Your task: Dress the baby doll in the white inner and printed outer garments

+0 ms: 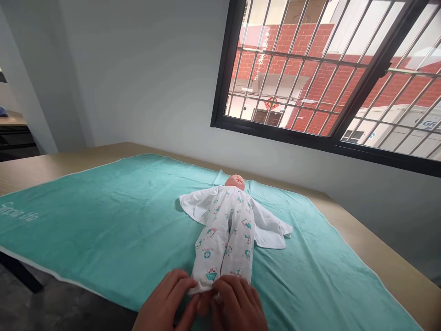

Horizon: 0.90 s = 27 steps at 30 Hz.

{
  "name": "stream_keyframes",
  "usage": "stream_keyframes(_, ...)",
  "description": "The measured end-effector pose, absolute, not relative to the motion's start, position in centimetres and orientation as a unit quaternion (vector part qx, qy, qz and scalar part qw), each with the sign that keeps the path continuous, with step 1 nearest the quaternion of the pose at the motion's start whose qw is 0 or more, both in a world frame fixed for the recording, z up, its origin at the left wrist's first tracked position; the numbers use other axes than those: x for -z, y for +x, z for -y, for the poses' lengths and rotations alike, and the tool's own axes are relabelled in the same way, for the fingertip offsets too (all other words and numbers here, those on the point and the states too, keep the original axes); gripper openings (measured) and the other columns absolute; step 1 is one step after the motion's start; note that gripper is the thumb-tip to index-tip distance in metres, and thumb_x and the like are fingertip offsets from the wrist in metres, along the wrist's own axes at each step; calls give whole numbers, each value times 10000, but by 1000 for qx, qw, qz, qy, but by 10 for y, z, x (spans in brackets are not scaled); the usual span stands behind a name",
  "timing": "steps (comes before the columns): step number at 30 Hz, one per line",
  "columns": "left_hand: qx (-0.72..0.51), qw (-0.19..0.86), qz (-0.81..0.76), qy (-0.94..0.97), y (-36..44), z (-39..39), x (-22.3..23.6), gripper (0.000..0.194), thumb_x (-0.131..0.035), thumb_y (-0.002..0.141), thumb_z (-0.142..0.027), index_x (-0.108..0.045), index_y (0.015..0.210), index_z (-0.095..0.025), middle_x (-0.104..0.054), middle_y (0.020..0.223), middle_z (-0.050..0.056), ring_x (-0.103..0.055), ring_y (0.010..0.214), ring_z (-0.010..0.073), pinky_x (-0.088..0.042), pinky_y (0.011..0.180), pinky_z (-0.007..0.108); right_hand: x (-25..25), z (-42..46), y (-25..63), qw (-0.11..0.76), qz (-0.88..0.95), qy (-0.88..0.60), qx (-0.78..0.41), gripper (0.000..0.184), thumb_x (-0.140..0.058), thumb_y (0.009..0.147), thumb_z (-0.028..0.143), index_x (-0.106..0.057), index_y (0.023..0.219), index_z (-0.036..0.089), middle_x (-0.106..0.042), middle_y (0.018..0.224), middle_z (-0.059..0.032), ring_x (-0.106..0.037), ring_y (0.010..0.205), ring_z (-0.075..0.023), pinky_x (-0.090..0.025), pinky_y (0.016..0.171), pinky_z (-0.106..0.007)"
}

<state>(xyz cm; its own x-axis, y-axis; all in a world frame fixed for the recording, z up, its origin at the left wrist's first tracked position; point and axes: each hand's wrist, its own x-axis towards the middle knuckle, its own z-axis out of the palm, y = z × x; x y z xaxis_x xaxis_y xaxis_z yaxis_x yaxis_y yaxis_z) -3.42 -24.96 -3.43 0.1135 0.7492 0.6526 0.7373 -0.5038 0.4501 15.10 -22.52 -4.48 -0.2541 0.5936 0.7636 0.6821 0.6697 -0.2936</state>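
A baby doll (234,181) lies on its back on a teal towel (113,220), head toward the window. White patterned trousers (227,234) cover its body and legs, over an open white top (268,227) spread to both sides. My left hand (165,305) pinches the left trouser cuff at the near end. My right hand (237,305) is closed on the right cuff beside it. The doll's feet are hidden under my fingers.
The towel covers a wooden table (372,248) set against a grey wall. A barred window (330,78) sits above the far right side. The table's near left edge drops to a dark floor (51,308).
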Motion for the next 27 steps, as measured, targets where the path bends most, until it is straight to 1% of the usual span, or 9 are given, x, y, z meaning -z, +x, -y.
stream_keyframes(3,-441,66,-516,732,-33,247,44,222,-581,841,-228,-611,1057,-272,-682,965,36,-685,872,170,-594,744,234,48,213,146,389,804,-439,100,246,-504,786,178,-628,991,235,-703,892,-78,-631,737,-256,-436,628,-356)
stream_keyframes(6,-446,89,-528,717,-29,245,55,321,-576,809,-190,-595,1122,-255,-673,1034,66,-679,941,199,-598,793,289,49,207,146,366,818,-438,77,239,-529,731,124,-629,906,253,-693,831,-50,-626,724,-241,-419,617,-323)
stream_keyframes(8,-449,90,-543,704,-24,245,60,372,-577,778,-164,-591,1140,-246,-667,1062,80,-671,975,219,-597,804,320,44,207,146,373,808,-455,-23,187,-539,711,114,-607,827,245,-658,719,-13,-600,635,-192,-401,577,-276)
stream_keyframes(11,-452,77,-568,683,-15,244,59,348,-558,768,-161,-602,1106,-230,-666,1074,86,-667,975,230,-596,786,334,30,210,145,383,724,-515,-253,78,-530,722,152,-556,751,220,-509,533,51,-471,478,-116,-318,483,-220)
stream_keyframes(14,-431,46,-599,674,-6,239,55,273,-508,790,-147,-606,1035,-219,-666,1023,74,-665,904,213,-584,732,318,17,213,143,386,640,-511,-424,21,-510,735,202,-518,717,208,-413,504,73,-389,468,-95,-268,464,-207)
stream_keyframes(16,-420,-3,-601,680,-2,235,55,279,-477,770,-104,-591,996,-220,-661,962,54,-655,840,201,-564,691,306,14,214,143,396,614,-489,-477,25,-505,741,226,-518,747,206,-411,528,74,-377,477,-91,-266,466,-204)
stream_keyframes(21,-435,-143,-564,687,5,226,60,233,-466,779,-82,-546,949,-221,-642,847,29,-621,749,192,-503,651,293,24,217,141,426,631,-463,-454,100,-491,771,244,-559,830,201,-438,561,64,-400,492,-99,-308,493,-211)
stream_keyframes(24,-444,-176,-564,673,9,223,55,170,-470,793,-99,-524,906,-214,-626,779,25,-611,694,189,-493,627,293,31,220,137,444,665,-470,-374,109,-500,773,210,-591,834,204,-504,613,37,-460,549,-114,-351,523,-211)
stream_keyframes(27,-456,-203,-560,661,9,223,51,230,-439,762,-99,-528,948,-201,-660,824,50,-647,724,194,-529,632,288,35,225,134,472,711,-443,-274,126,-510,765,163,-599,838,213,-569,697,11,-512,594,-121,-408,562,-207)
